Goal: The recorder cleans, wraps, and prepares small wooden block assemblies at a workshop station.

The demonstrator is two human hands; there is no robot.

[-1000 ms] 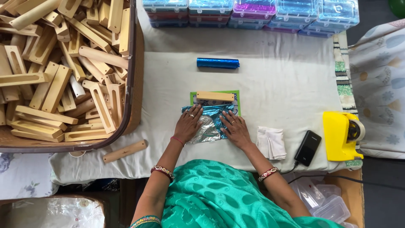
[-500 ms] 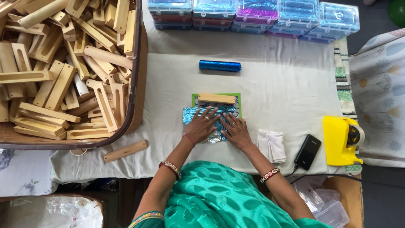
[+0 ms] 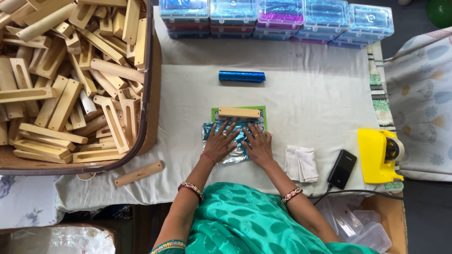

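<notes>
Head view, looking down on the bench [image 3: 306, 84], covered in a white cloth.

Left hand [image 3: 220, 141]: fingers spread, palm flat on the blue-and-silver foil sheet [image 3: 231, 155]. Right hand [image 3: 257, 145]: also spread and flat on the same sheet, just right of the left. Neither hand pinches anything; both press down.

Foil sheet lies at bench centre, near the person, its far edge overlapping a green mat [image 3: 262, 113]. A single wooden block [image 3: 238, 113] lies crosswise on the mat, touching or just beyond the fingertips; contact probably, but the view is too coarse to be sure.

Surroundings: rolled blue foil [image 3: 241, 76] farther out, well apart. Row of clear plastic boxes [image 3: 278, 16] along the far edge. Large tray of wooden blocks [image 3: 70, 80] at left; one loose wooden piece [image 3: 138, 173] near the bench's near-left edge. To the right: folded white cloth [image 3: 301, 163], black phone [image 3: 342, 169], yellow tape dispenser [image 3: 379, 155].

Risks, as judged:
- Foil looks crinkled; uneven pressure from the palms could set creases or tear it.
- Sheet could slide on the cloth if one hand lifts, losing alignment with the block.
- The loose piece at the near-left sits near the edge; an elbow bump could knock it off.
</notes>
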